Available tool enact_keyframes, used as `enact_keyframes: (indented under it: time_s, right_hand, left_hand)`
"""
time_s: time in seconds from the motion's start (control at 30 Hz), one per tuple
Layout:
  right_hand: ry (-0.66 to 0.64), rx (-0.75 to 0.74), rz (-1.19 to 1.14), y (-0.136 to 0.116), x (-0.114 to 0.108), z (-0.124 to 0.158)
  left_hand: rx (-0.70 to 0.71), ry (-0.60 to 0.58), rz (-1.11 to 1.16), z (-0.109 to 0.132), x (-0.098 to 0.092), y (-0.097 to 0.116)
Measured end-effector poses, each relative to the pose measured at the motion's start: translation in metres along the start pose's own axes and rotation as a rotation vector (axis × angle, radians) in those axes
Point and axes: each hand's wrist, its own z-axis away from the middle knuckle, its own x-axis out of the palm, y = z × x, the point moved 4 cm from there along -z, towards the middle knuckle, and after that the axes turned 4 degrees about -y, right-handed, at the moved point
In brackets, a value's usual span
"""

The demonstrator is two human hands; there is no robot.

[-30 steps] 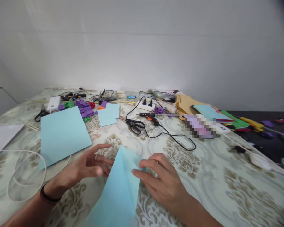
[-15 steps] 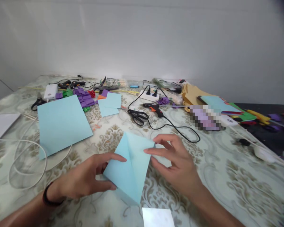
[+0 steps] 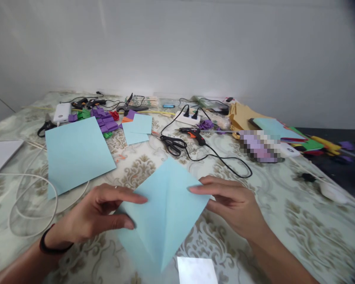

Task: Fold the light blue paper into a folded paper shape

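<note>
"What do you see at my left hand (image 3: 103,211)?"

"Your left hand grips the left corner of the light blue, square paper sheet (image 3: 165,209), with the index finger lying over its upper face. This sheet is in the lower centre of the frame, turned like a diamond and creased down its middle."

"And my right hand (image 3: 232,201)?"

"Your right hand pinches the right corner, index finger on top. I cannot tell if the bottom corner touches the worktop (image 3: 284,236)."

"What lies around?"

"Near that bottom corner, at the lower edge of the frame, you have a small white paper piece (image 3: 197,271). At left of the frame lies a larger light blue paper sheet (image 3: 79,154); above centre, a black and orange glue gun (image 3: 195,135)."
</note>
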Motion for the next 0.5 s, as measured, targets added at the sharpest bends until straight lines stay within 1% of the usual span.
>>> enact_keyframes:
  time_s: [0.13,0.2,0.33,0.5]
  right_hand:
    - [0.02,-0.007,-0.014,-0.002,-0.001,-0.001]
    - [0.038,0.006,0.001,-0.002,-0.002,0.0]
    - [0.05,-0.001,0.032,-0.003,-0.005,0.001]
    - [0.026,-0.042,0.077,-0.002,-0.009,0.001]
  left_hand:
    - [0.048,-0.021,0.09,0.0,-0.002,0.006]
    - [0.054,-0.007,0.101,0.0,-0.003,0.006]
    - [0.118,0.061,0.035,-0.005,-0.008,0.008]
    - [0.275,0.101,-0.084,-0.009,-0.014,0.014]
